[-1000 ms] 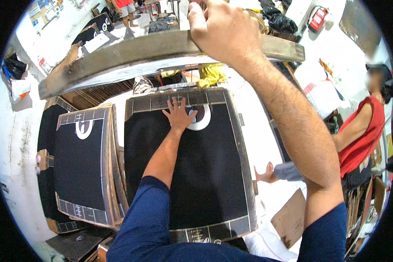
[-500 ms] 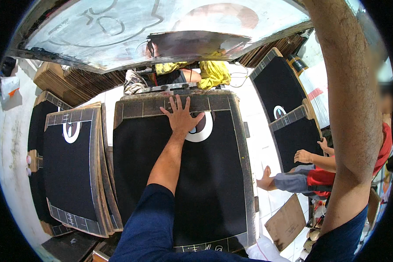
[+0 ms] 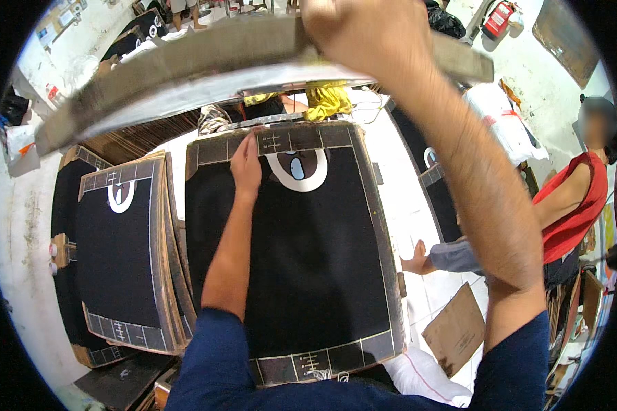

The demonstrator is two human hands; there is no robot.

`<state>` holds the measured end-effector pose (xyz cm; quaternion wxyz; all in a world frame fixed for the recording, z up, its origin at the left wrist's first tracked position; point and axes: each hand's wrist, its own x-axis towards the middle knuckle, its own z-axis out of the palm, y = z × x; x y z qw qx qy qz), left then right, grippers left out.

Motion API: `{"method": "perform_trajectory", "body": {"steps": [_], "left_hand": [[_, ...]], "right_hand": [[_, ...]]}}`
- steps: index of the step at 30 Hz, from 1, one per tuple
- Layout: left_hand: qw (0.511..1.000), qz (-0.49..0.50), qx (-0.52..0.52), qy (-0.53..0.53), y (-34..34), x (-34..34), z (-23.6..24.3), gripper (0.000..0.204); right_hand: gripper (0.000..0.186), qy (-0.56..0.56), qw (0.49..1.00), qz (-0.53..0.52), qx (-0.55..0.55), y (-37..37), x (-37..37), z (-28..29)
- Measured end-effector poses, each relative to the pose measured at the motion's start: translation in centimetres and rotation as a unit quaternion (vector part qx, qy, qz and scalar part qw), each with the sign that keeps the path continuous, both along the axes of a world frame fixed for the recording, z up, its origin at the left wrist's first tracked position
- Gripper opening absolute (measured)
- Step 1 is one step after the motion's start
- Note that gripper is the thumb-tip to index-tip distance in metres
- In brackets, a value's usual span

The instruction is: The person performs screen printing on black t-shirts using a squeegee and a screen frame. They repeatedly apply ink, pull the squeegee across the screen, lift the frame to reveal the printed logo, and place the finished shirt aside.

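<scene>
A board [image 3: 380,274] with a grid-marked dark border lies before me, covered by black fabric [image 3: 308,267]. Near its far edge the fabric carries a printed white, brown and light-blue eye shape [image 3: 300,171]. My left hand [image 3: 247,168] is turned edge-on over the board's far border, left of the print, its fingers extended. My right hand [image 3: 367,34], raised at the top of the view, is closed on the near bar of a screen-printing frame [image 3: 199,58]. The frame stands tilted above the board's far side, its mesh mostly out of sight.
Left stands a stack of similar fabric-covered boards [image 3: 116,260]. More black boards [image 3: 440,198] lie on the right, near a person in a red top [image 3: 576,205]. Yellow cloth [image 3: 328,101] hangs beyond my board. Cardboard [image 3: 454,329] and a white bag [image 3: 425,377] lie on the right.
The screen-printing frame has swung down, so its near bar now crosses the upper view, with my right hand on it. My left hand has moved left off the print, its spread fingers now together.
</scene>
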<state>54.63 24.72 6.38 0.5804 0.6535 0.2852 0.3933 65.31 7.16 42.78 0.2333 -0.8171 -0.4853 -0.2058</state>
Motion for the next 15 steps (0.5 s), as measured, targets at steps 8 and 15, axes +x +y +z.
{"method": "perform_trajectory", "body": {"steps": [8, 15], "left_hand": [[0.878, 0.04, -0.351, -0.322, -25.5, -20.3, 10.3, 0.072], [0.845, 0.085, -0.496, 0.18, -24.3, -23.3, 0.1, 0.069]], "right_hand": [[0.039, 0.071, 0.978, 0.149, 0.124, -12.7, -10.6, -20.2], [0.024, 0.416, 0.89, -0.093, 0.162, -26.7, -6.8, -38.2]]}}
